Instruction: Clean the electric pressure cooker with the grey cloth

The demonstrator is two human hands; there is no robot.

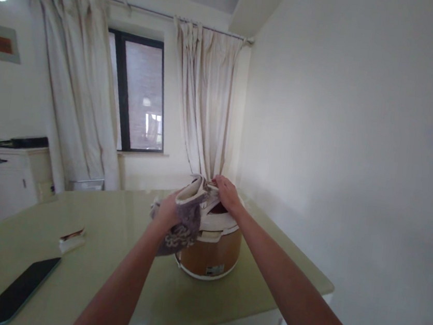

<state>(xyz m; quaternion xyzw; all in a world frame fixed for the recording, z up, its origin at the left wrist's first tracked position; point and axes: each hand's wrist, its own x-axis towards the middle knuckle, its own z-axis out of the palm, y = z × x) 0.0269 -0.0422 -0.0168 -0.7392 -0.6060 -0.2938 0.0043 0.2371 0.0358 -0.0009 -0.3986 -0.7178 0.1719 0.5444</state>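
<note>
Bare forearms (289,280) reach up from the lower edge, nearly straight, and converge on the cooker (205,258), which stands upright near the right side of the worktop (115,224). Off to the left, a phone (18,291) and then a small box (72,241) lie well apart from the cooker, so a sideways knock seems unlikely to reach them. Left of the cooker, the left hand (168,212) is turned inward; its fingers seem to grasp the cloth (184,226), though the tips are hidden behind it. That cloth hangs down the cooker's near-left side, loose enough that it could catch on the front tab (210,236) or get pinched at the lid (228,220) if pulled carelessly. A little farther off, the right hand (229,195) rests palm down over the top, wrist raised, fingers bent forward; whether they grip anything, I cannot tell. Uneven pressure there could tip or slide the cooker, as the surface looks glossy. Beyond hang the curtains (212,94).
</note>
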